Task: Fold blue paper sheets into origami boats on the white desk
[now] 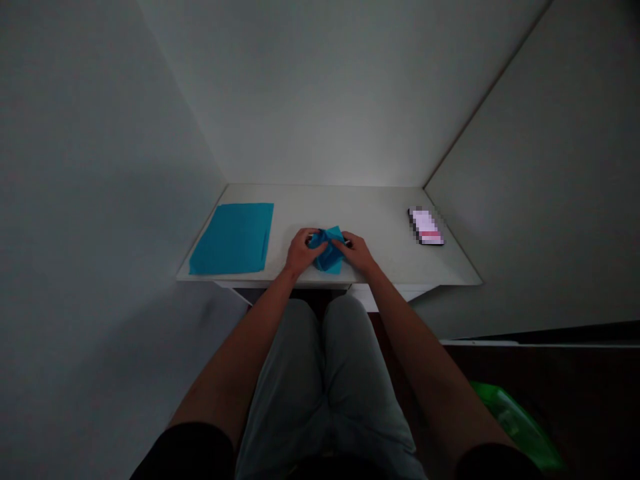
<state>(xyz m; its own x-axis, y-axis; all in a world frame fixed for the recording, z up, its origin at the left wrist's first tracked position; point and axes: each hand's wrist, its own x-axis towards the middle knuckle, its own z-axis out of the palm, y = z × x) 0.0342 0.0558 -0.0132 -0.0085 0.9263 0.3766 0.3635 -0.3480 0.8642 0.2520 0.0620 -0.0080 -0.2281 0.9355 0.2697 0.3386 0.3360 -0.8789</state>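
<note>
A small folded piece of blue paper (330, 259) is held between my two hands over the front middle of the white table. My left hand (302, 252) grips its left side, thumb pressed on the folded middle. On the right side my right hand (358, 252) pinches it, with the thumb near the centre too. Pointed corners of the paper stick out at the top and bottom. Some fingers of both hands are hidden behind it. To the left lies a stack of flat blue sheets (233, 239).
The white table (385, 260) stands against the walls at the back and sides. A phone (425, 227) with its screen lit lies at the right. Below right, a green translucent object (517, 427) is on the dark floor. My legs are under the table's front edge.
</note>
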